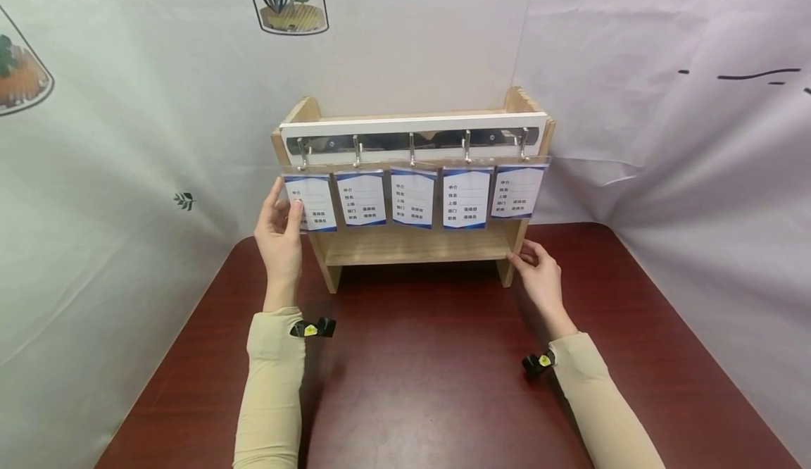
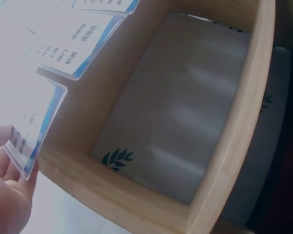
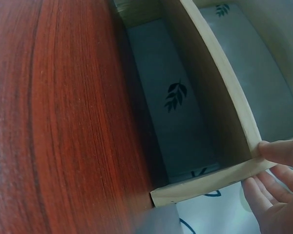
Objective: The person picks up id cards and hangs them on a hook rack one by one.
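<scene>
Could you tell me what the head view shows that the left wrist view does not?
Only the head view shows the right hand touching the wooden rack's right post, the metal hook rail and all five badge cards. Only the left wrist view shows the leaf-print backdrop through the rack's frame. Both show the left hand holding the leftmost badge card.
</scene>
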`<move>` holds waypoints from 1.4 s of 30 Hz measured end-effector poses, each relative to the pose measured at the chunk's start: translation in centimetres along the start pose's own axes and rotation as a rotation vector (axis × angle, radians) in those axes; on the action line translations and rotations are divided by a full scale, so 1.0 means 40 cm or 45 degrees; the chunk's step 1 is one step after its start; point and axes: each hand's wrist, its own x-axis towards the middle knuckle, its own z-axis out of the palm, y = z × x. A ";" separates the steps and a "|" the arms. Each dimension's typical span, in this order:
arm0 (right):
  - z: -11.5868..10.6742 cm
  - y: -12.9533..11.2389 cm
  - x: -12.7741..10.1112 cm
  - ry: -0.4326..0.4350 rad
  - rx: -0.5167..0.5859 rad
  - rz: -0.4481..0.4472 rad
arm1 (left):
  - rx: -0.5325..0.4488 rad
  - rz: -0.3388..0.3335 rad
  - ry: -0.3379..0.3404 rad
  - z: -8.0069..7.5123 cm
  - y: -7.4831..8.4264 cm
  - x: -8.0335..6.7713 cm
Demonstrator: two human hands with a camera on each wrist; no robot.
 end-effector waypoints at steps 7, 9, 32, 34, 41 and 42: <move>-0.002 0.001 0.000 0.001 0.000 -0.003 | -0.013 0.002 0.019 -0.003 -0.003 -0.004; -0.003 0.001 0.000 0.004 0.002 -0.001 | -0.019 0.001 0.020 -0.004 -0.005 -0.006; -0.007 0.005 -0.004 -0.001 -0.020 -0.022 | -0.013 -0.132 0.008 -0.076 -0.046 -0.052; -0.011 0.005 -0.004 -0.011 -0.032 -0.025 | 0.027 -0.136 -0.001 -0.085 -0.036 -0.058; -0.044 0.002 0.000 -0.020 -0.065 -0.084 | 0.245 -0.095 -0.047 -0.110 0.023 -0.081; -0.051 -0.001 0.000 -0.010 -0.066 -0.095 | 0.285 -0.086 -0.050 -0.114 0.029 -0.084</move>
